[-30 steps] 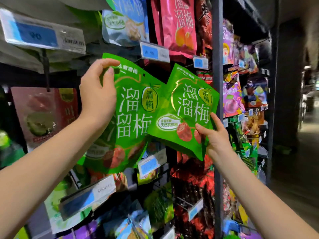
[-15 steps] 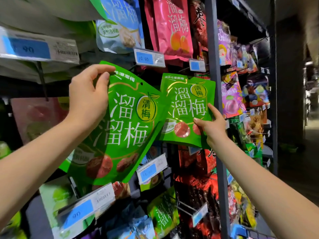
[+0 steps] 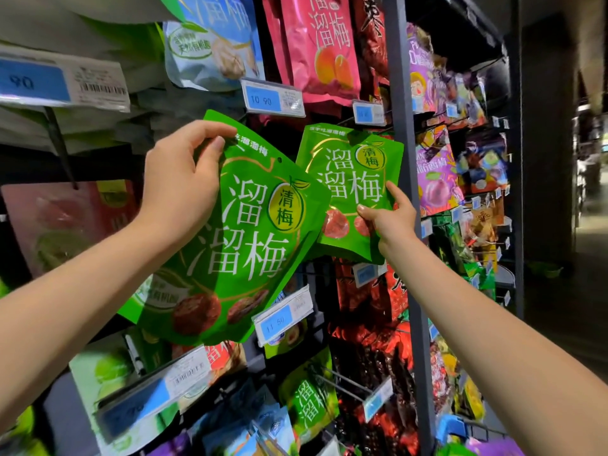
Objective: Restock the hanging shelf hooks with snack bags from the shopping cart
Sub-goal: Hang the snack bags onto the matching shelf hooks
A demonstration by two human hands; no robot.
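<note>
From where I stand, the dark hanging rack [image 3: 513,192], divided by a grey metal upright [image 3: 399,93], is packed with snack pouches. A pale blue pouch [image 3: 214,44] and a pink pouch [image 3: 324,51] printed with orange fruit hang along the top. Dark red packs [image 3: 371,340] fill the lower middle, and purple bags [image 3: 434,179] crowd the bay right of the upright. Blue-and-white price tags jut out before the rows, one reading 10 90 [image 3: 271,97], another 11 50 [image 3: 284,315]. In front of all this the person holds up 2 glossy green stand-up pouches with large white characters, a yellow-green round badge and pictured reddish-brown plums low down. The left hand [image 3: 177,185] curls its fingers over the top left corner of the nearer green pouch [image 3: 243,251], which hangs tilted, its edge overlapping the other. The right hand [image 3: 391,222] grips the farther green pouch [image 3: 352,179] at its lower right, thumb on the front, keeping it upright just left of the upright. Whether its top sits on a hook, I cannot tell.
</note>
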